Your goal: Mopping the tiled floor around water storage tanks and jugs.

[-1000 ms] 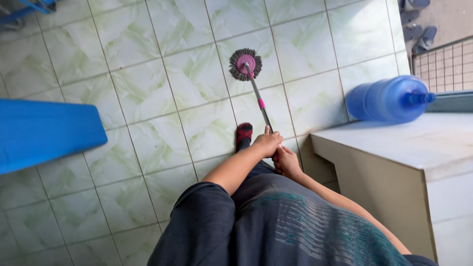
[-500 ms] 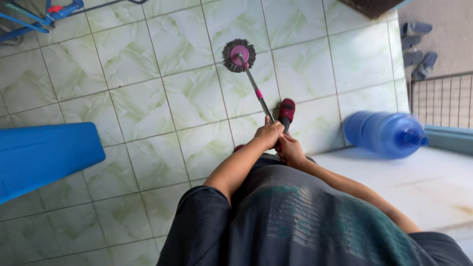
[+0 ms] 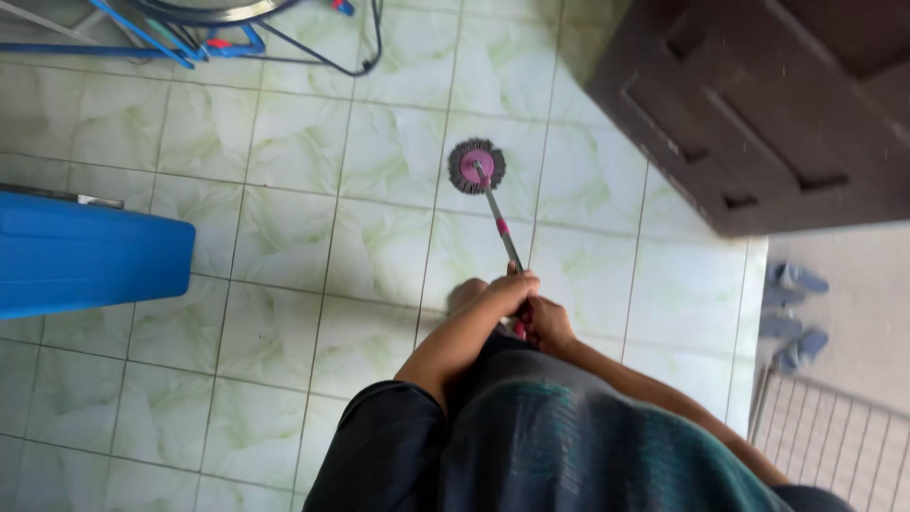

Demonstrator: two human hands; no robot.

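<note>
A mop with a round grey and pink head [image 3: 476,166] rests on the pale green tiled floor [image 3: 303,142]. Its thin grey and pink handle [image 3: 500,226] runs back toward me. My left hand [image 3: 512,287] grips the handle higher up. Just below it, my right hand [image 3: 547,322] is closed around the handle's lower pink part, close to my body. Both forearms reach forward over my dark clothing.
A blue container [image 3: 90,254] sits at the left. A blue metal frame with cables [image 3: 199,28] lies at the top left. A dark wooden door [image 3: 768,114] stands at the upper right, grey slippers [image 3: 791,313] lie beyond it, and a wire rack [image 3: 834,436] is at the lower right.
The view has swung round: the blue water bottle and white counter have left the view, and the dark door and slippers have come in. Both hands stay on the mop handle.
</note>
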